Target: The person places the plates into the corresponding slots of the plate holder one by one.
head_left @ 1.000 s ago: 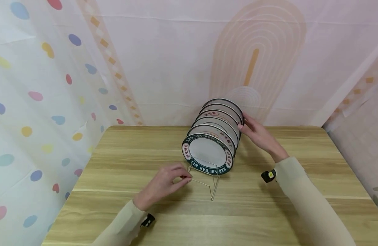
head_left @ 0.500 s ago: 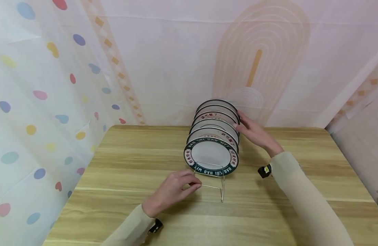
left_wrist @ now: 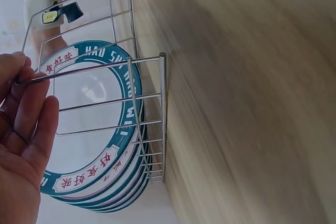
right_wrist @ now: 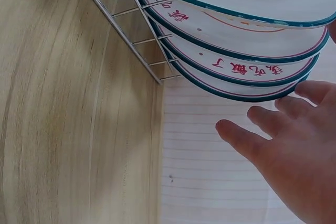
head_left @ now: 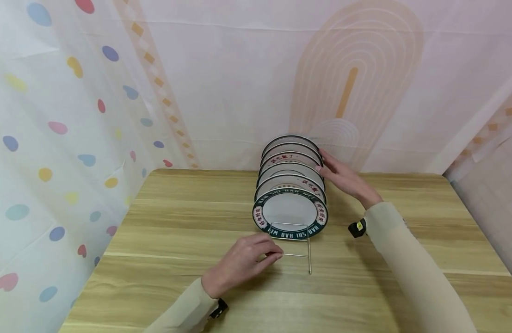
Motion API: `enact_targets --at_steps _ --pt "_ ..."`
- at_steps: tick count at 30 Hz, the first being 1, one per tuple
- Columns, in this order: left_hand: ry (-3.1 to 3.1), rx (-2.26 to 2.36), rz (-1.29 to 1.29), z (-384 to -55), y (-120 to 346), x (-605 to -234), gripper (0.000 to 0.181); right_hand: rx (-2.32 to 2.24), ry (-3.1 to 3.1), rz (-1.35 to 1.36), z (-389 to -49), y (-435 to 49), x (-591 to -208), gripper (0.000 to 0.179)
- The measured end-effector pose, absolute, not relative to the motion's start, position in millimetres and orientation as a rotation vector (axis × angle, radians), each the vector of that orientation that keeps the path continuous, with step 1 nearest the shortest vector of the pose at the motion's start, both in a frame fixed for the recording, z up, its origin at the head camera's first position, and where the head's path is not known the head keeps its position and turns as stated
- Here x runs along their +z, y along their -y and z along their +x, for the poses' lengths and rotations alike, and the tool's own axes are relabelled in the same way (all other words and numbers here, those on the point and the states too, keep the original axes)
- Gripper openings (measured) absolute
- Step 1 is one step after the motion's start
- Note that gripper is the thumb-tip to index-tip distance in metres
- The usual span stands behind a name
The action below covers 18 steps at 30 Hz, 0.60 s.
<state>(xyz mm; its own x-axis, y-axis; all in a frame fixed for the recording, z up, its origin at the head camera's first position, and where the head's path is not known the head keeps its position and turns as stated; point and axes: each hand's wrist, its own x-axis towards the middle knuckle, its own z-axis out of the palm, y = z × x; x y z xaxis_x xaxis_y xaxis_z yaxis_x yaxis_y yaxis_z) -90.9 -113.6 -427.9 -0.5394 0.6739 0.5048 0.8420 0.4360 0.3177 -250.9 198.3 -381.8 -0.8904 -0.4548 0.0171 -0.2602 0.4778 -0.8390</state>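
Several white plates with dark green rims [head_left: 290,210] stand on edge in a row, in a metal wire dish rack [head_left: 309,259]. Lettering runs round the rim of the front plate. My left hand [head_left: 245,259] pinches the front wire of the rack between thumb and fingers. In the left wrist view the thumb and fingertips meet at a corner of the wire rack [left_wrist: 164,98]. At the right side of the rear plates is my right hand [head_left: 343,176], its fingers extended along their edges. The right wrist view shows its fingers [right_wrist: 247,137] spread beside the rearmost plates [right_wrist: 247,72].
The rack stands on a wood-grain table [head_left: 164,222], its rear close to the patterned cloth backdrop [head_left: 231,92]. Another cloth with coloured spots [head_left: 72,138] hangs at the left. A black wrist device [head_left: 357,228] sits under the right cuff.
The rack and plates have turned: the front end swung right and the rear end slightly left. My left hand moved right with the front wire; my right hand shifted slightly left.
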Motion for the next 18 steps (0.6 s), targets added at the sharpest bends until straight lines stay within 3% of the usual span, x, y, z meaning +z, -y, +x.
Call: enact_targets --at_steps 6,18 --pt "2.373 -0.773 -1.301 -92 116 -429 0.01 -1.39 -2.537 -0.628 -248 -201 -384 0.077" --pt "2.347 -0.7 -0.907 -123 182 -423 0.064 -1.154 -3.029 -0.579 -199 -218 -386 0.072"
